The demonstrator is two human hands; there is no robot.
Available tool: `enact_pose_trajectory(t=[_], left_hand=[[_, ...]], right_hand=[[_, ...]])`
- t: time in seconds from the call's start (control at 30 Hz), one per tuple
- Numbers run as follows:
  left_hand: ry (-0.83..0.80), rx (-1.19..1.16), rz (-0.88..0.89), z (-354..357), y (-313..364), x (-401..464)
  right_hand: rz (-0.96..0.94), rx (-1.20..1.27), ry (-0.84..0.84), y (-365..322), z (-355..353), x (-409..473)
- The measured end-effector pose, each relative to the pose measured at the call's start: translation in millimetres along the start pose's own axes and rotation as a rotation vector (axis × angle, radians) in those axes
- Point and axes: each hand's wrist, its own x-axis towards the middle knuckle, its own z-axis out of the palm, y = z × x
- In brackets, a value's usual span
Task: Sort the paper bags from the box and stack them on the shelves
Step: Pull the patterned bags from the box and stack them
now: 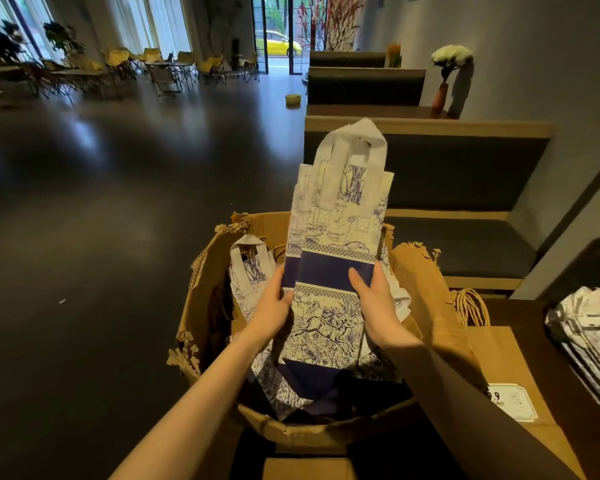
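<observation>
Both hands hold a flat bundle of blue-and-white paper bags (333, 258) upright over the torn cardboard box (426, 306). The left hand (272, 308) grips the bundle's left edge; the right hand (374, 303) clasps its right edge, thumb across the dark blue band. The bundle's lower end hides among more bags in the box. At far right a stack of bags (589, 334) is cut off by the frame.

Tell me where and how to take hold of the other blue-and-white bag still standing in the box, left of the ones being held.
Probably by its white handle loop, coming from above. That blue-and-white bag stands upright against the torn box wall, so the loop is its highest, most exposed part; its body is partly hidden behind the left hand and the held bags, which the right hand also grips.
</observation>
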Motion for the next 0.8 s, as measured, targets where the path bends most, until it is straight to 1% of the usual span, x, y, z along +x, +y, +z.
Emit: enact_pose_trajectory(t=[0.1, 0.17, 0.23, 0.3, 0.4, 0.53, 0.6, 0.7, 0.8], left_hand=[[-0.055, -0.121, -0.050, 5.2, 1.3, 1.2], [-0.044, -0.128, -0.050, 7.5, 2.4, 2.6], [0.043, -0.101, 0.011, 8.0, 8.3, 6.4], [0.121, -0.027, 0.132, 5.6, 22.2, 11.8], [0.177, 0.061, 0.286, -3.8, 40.7, 25.9], [0.183, 0.164, 0.304, -11.3, 49.2, 34.4], [0.188, 0.180, 0.307, -11.4, 52.0, 33.1], [0.212, 0.145, 0.365, -10.9, 64.4, 33.5], [0.225, 0.103, 0.437, -8.9, 81.3, 38.2]], right_hand=[[-0.022, 0.003, -0.003, -0.5, 0.0, 0.4], [-0.040, -0.027, -0.030, -2.3, 1.9, -1.7], [-0.075, -0.076, -0.061, -8.3, 5.9, -3.0], [-0.118, -0.138, -0.057, -21.6, 11.2, 0.3], [-0.165, -0.213, -0.047, -47.5, 15.4, 14.2], [-0.164, -0.337, -0.058, -77.2, 12.1, 30.7], [-0.165, -0.392, -0.061, -84.6, 12.7, 32.3], [-0.163, -0.332, -0.073, -84.8, 19.7, 29.8], [-0.218, -0.331, -0.080, -88.3, 24.9, 24.0]])
